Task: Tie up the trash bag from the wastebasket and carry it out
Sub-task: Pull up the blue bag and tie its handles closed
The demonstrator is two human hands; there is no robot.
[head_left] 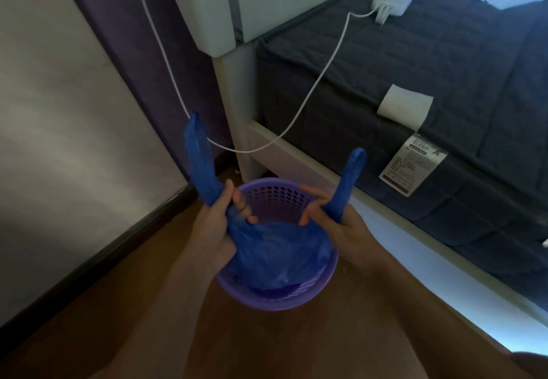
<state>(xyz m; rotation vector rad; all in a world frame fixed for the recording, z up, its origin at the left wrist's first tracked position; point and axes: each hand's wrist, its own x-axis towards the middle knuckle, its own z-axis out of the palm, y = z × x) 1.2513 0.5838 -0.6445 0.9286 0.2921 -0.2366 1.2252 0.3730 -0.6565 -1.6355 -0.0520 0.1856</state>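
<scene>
At the lower centre of the frame, the left hand [218, 224] and the right hand [338, 224] each grip one twisted handle of the blue trash bag [281, 257] above the purple wastebasket [296, 301].

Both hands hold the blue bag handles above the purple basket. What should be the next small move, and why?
Probably cross the two handles over each other to begin a knot. The left hand grips the left handle, the right hand holds the right handle, both stand apart and untied, and the trash bag sits in the wastebasket.
</scene>
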